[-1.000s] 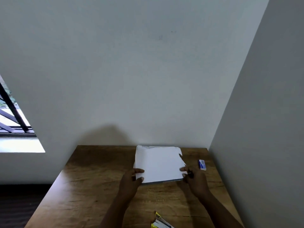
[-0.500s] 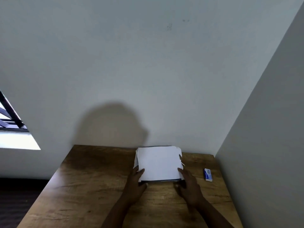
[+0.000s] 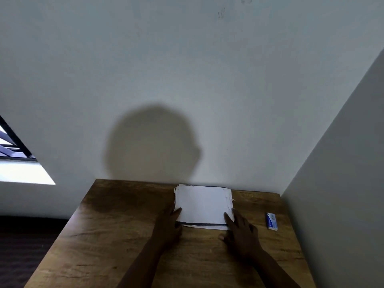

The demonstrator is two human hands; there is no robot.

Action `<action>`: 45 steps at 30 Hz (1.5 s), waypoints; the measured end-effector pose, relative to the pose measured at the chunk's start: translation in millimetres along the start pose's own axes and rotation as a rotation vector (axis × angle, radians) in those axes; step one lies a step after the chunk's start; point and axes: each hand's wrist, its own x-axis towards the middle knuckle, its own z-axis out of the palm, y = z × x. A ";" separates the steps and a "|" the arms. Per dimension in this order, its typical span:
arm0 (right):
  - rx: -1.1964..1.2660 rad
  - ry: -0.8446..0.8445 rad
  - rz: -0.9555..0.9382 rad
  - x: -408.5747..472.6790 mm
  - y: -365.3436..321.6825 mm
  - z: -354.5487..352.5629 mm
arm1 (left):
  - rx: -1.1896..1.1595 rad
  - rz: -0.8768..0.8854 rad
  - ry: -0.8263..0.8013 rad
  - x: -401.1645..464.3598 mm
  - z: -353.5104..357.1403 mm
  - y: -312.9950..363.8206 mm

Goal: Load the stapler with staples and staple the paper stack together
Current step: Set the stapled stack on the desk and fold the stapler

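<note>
Paper stack (image 3: 202,204) flat on table (image 3: 116,225) | left hand (image 3: 169,225), right hand (image 3: 241,231) flat at corners

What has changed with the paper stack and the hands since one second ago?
The paper stack, held tilted up before, now lies flat on the table. The left hand and right hand have released it and rest open at its near corners. The small blue-and-white box remains beside it.

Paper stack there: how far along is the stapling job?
Early. The paper stack lies flat on the table. In hand: the left hand and right hand rest open at its near corners. Left: no stapler is in view, so loading from the small box and stapling remain.
</note>
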 end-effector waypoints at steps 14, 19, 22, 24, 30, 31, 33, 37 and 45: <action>-0.124 0.135 0.028 -41.5 -19.7 -13.0 | -0.175 -0.040 0.067 -43.2 -9.9 21.3; -0.095 0.147 0.005 -89.3 -22.6 4.6 | -0.314 -0.265 0.072 -101.5 15.4 29.1; 0.057 0.152 -0.001 -113.5 -31.3 15.0 | -0.405 -0.296 0.031 -133.4 27.8 31.6; 0.183 0.147 -0.026 -125.3 -39.2 20.0 | -0.495 -0.326 -0.015 -146.3 30.7 34.1; 0.343 0.006 -0.004 -150.3 -55.6 33.7 | -0.621 -0.388 -0.165 -173.9 37.2 41.7; 0.336 -0.020 0.006 -153.8 -56.7 35.7 | -0.628 -0.393 -0.175 -177.3 38.7 43.1; 0.271 -0.038 0.016 -159.8 -58.5 40.7 | -0.622 -0.403 -0.186 -181.9 42.0 43.6; 0.242 0.014 0.048 -172.4 -58.9 49.5 | -0.632 -0.419 -0.172 -185.8 48.6 44.0; 0.392 0.140 0.058 -184.0 -53.4 54.6 | -0.638 -0.209 -0.135 -185.3 56.8 67.0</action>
